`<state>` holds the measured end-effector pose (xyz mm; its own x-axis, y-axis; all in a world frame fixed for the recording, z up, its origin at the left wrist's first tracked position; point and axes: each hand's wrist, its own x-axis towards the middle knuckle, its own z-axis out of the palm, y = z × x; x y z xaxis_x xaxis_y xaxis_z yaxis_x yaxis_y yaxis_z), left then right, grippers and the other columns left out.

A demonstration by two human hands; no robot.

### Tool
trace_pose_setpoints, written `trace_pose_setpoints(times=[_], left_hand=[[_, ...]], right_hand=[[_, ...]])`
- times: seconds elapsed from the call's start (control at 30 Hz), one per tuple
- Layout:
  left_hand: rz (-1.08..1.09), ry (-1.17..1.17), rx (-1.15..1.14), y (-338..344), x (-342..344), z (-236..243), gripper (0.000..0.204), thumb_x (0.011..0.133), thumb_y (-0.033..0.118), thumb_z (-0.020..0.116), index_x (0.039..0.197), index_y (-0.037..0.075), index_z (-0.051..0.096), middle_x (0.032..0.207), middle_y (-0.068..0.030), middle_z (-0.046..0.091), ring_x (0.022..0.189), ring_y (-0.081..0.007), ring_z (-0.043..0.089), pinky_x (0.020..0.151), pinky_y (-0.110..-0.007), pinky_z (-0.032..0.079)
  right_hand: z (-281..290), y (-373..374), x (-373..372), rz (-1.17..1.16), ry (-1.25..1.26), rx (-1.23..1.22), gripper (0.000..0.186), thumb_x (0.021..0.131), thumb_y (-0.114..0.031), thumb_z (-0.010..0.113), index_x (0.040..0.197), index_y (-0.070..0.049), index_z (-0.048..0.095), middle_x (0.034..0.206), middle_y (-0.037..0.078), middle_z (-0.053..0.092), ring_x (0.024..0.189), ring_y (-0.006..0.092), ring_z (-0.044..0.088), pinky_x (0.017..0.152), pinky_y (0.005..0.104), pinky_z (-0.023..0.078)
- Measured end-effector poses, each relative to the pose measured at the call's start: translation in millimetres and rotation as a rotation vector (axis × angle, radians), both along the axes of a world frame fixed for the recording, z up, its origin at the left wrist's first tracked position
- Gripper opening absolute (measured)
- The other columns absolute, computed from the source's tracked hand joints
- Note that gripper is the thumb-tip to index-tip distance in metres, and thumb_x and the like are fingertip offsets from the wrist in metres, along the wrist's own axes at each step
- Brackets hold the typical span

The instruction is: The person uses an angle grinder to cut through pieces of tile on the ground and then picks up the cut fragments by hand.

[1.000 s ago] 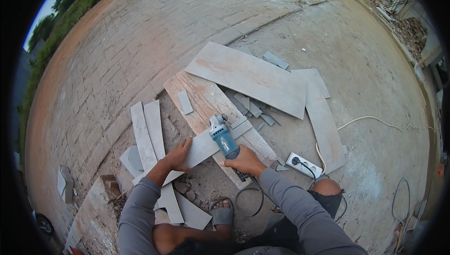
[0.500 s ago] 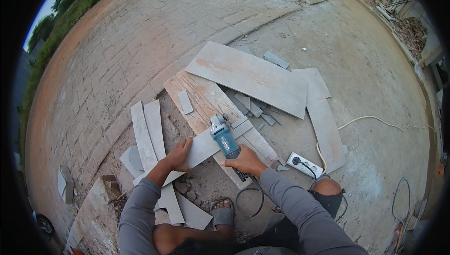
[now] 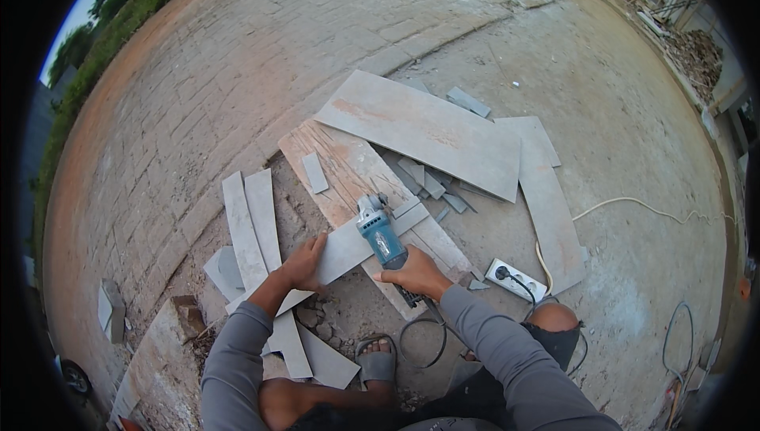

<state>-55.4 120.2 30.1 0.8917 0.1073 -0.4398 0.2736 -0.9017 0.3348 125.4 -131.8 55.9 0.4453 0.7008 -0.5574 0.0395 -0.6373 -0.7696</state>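
Observation:
My right hand (image 3: pixel 415 272) is wrapped round the rear body of a teal angle grinder (image 3: pixel 380 235). The grinder's silver head lies over a grey tile strip (image 3: pixel 346 254), close to its far right end. At the strip's near left part, my left hand (image 3: pixel 303 263) grips its edge, with the thumb side toward the grinder. Beneath the strip lies a scored wooden board (image 3: pixel 339 170), which bears it at a slant. A short cut tile piece (image 3: pixel 314 173) rests on the board's far part. Whether the grinder's disc touches the tile is hidden by its head.
A large grey tile (image 3: pixel 427 134) lies beyond the board, over several offcuts. Long tile strips (image 3: pixel 247 225) lie left of my left hand. On the right, a white power strip (image 3: pixel 515 279) with a black plug sits near my knee, and a pale cord (image 3: pixel 625 200) runs across the concrete.
Both hands, the grinder and the tile strip keep their places relative to each other. The whole view has shifted very slightly.

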Motion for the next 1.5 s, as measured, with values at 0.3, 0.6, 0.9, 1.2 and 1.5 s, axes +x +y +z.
trace_pose_setpoints(times=[0.3, 0.6, 0.9, 1.2, 1.5], left_hand=[[0.004, 0.017, 0.015, -1.2, 2.1, 2.1, 0.134, 0.044, 0.032, 0.092, 0.146, -0.008, 0.014, 0.134, -0.0293, 0.041, 0.123, -0.0432, 0.045, 0.105, -0.042, 0.039], [0.003, 0.009, 0.015, -0.6, 0.7, 0.9, 0.131, 0.046, 0.031, 0.090, 0.146, -0.008, 0.014, 0.133, -0.0298, 0.042, 0.122, -0.0436, 0.045, 0.106, -0.042, 0.038], [0.015, 0.036, -0.015, -1.3, 2.8, 4.9, 0.130, 0.048, 0.031, 0.088, 0.146, -0.008, 0.012, 0.133, -0.0310, 0.040, 0.123, -0.0446, 0.044, 0.107, -0.044, 0.037], [0.014, 0.050, -0.011, -0.9, 1.6, 4.6, 0.131, 0.048, 0.031, 0.088, 0.147, -0.008, 0.011, 0.135, -0.0312, 0.039, 0.125, -0.0450, 0.042, 0.108, -0.043, 0.036], [0.026, 0.058, -0.019, -1.3, 2.0, 6.3, 0.130, 0.048, 0.031, 0.088, 0.146, -0.008, 0.012, 0.136, -0.0318, 0.038, 0.126, -0.0454, 0.041, 0.109, -0.044, 0.035]], right_hand=[[-4.2, -0.7, -0.2, -0.012, 0.017, 0.023, 0.082, 0.062, -0.050, 0.083, 0.113, 0.007, 0.056, 0.108, 0.025, 0.063, 0.102, 0.0353, 0.062, 0.089, 0.0383, 0.047], [-0.2, 0.2, -0.9, -0.011, 0.011, 0.000, 0.078, 0.063, -0.048, 0.083, 0.112, 0.006, 0.056, 0.107, 0.024, 0.064, 0.100, 0.0342, 0.063, 0.088, 0.0377, 0.048], [-1.6, 0.0, 0.4, 0.002, -0.010, -0.005, 0.079, 0.063, -0.049, 0.083, 0.113, 0.007, 0.056, 0.108, 0.024, 0.063, 0.100, 0.0340, 0.063, 0.088, 0.0374, 0.048], [-5.8, 0.2, -0.2, 0.003, 0.010, 0.001, 0.080, 0.063, -0.049, 0.082, 0.113, 0.008, 0.055, 0.108, 0.025, 0.063, 0.101, 0.0345, 0.063, 0.089, 0.0378, 0.048], [-8.1, 0.1, -0.6, 0.007, 0.012, -0.001, 0.079, 0.064, -0.048, 0.082, 0.113, 0.007, 0.056, 0.108, 0.024, 0.063, 0.101, 0.0343, 0.063, 0.089, 0.0378, 0.048]])
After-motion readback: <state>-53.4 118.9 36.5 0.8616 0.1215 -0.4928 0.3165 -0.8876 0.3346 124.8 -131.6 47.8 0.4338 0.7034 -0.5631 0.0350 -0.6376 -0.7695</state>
